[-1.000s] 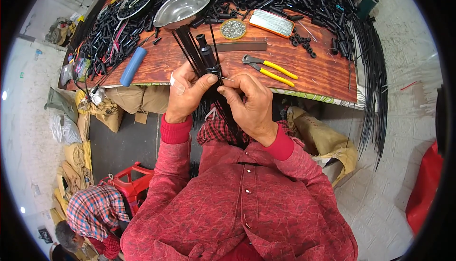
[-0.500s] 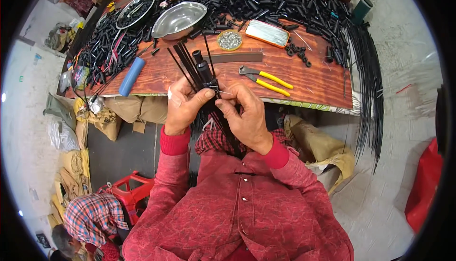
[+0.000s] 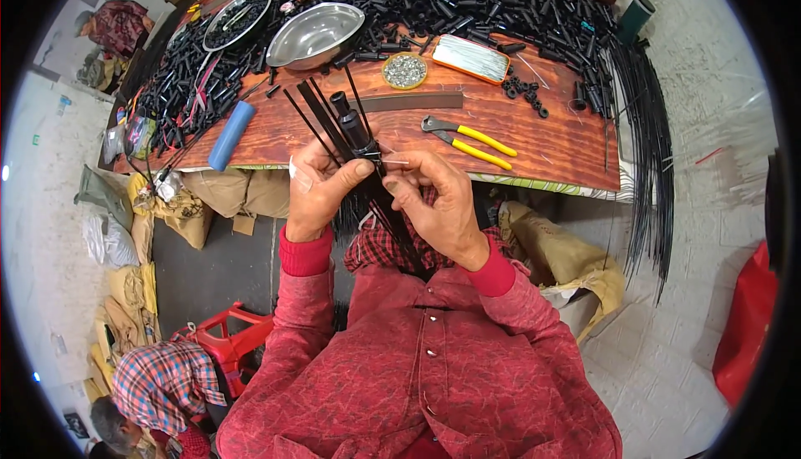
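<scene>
My left hand (image 3: 317,192) is closed around a bundle of thin black rods (image 3: 317,121), which look like umbrella ribs. Among them stands a black stepped plastic tube (image 3: 354,128), like an umbrella runner, tilted a little left; the left thumb presses near its lower collar. Just right of the collar, my right hand (image 3: 442,209) pinches a thin silvery wire (image 3: 395,162) between thumb and forefinger. The wire's inner end is at the collar, though the fingers partly cover it. Below the hands, the rods run down toward my lap.
Yellow-handled cutting pliers (image 3: 484,135) lie right of my hands. Beyond are a dish of small metal bits (image 3: 405,71), a tray of white sticks (image 3: 470,58), a steel bowl (image 3: 315,35) and heaped black tubes (image 3: 467,0). A blue cylinder (image 3: 232,135) rests left. Someone in plaid (image 3: 167,375) bends lower left.
The tube and rods have tipped slightly further left, and my right hand has shifted slightly right, still pinching the wire. At the upper left, a person in dark red patterned clothing has moved.
</scene>
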`<state>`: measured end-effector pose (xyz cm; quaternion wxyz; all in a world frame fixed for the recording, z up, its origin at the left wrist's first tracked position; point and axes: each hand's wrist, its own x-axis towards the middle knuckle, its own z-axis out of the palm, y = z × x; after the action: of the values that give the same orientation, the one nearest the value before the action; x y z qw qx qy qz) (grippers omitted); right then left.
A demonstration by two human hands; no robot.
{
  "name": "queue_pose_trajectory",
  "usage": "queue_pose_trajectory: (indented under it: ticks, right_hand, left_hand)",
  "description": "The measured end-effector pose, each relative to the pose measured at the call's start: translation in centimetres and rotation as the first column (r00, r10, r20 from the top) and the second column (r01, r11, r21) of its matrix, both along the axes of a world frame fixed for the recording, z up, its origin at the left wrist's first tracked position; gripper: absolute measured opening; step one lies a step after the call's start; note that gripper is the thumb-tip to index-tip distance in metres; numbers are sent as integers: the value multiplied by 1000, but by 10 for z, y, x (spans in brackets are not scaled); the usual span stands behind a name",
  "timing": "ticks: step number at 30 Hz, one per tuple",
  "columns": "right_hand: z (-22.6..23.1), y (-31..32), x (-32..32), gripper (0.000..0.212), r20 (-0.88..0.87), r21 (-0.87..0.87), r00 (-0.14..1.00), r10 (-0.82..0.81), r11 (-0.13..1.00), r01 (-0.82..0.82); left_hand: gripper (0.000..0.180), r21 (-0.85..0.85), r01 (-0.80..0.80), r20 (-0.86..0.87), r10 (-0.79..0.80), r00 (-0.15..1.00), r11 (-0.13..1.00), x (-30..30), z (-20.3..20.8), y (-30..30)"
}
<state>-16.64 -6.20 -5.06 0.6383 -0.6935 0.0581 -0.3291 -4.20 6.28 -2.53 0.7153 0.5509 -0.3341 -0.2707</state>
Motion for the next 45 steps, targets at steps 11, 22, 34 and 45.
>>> queue_pose_trajectory:
  ticks: [11, 22, 34, 45]
  right_hand:
    - [1, -3, 2, 14, -95, -56, 995, -32, 998, 26]
    - [-5, -4, 5, 17, -42, 274, 982, 184, 947, -166]
    - [-4, -7, 0, 16, -16, 220, 976, 217, 953, -208]
    - [1, -28, 28, 30, 241, -418, 969, 54, 907, 54]
  left_hand:
    - [48, 28, -109, 41, 108, 993, 994, -2, -4, 5]
    - [43, -15, -93, 17, 94, 995, 996, -4, -2, 6]
    - [45, -49, 9, 11, -9, 1000, 999, 2, -7, 6]
    - [41, -49, 16, -5, -16, 1000, 999, 18, -15, 6]
